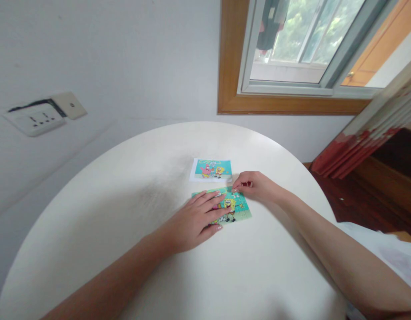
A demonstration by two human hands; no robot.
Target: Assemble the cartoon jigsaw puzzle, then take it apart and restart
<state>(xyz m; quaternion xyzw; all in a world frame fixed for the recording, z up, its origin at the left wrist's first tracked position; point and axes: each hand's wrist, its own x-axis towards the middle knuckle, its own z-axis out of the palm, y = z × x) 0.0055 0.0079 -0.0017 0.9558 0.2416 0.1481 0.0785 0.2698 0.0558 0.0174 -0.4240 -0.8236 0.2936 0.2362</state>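
Observation:
A small cartoon jigsaw puzzle (237, 208) in turquoise and yellow lies flat on the round white table (125, 213). My left hand (195, 220) rests flat on the puzzle's left half, fingers stretched out. My right hand (253, 184) is at the puzzle's upper right corner with the fingertips pinched together; what they hold is too small to make out. Just beyond the puzzle lies a picture card (212, 170) with the same cartoon on a white border.
The table stands against a white wall with a socket plate (37, 119) at the left. A wood-framed window (292, 84) is behind it. At the right are a red and white striped cloth (368, 138) and a dark wooden floor.

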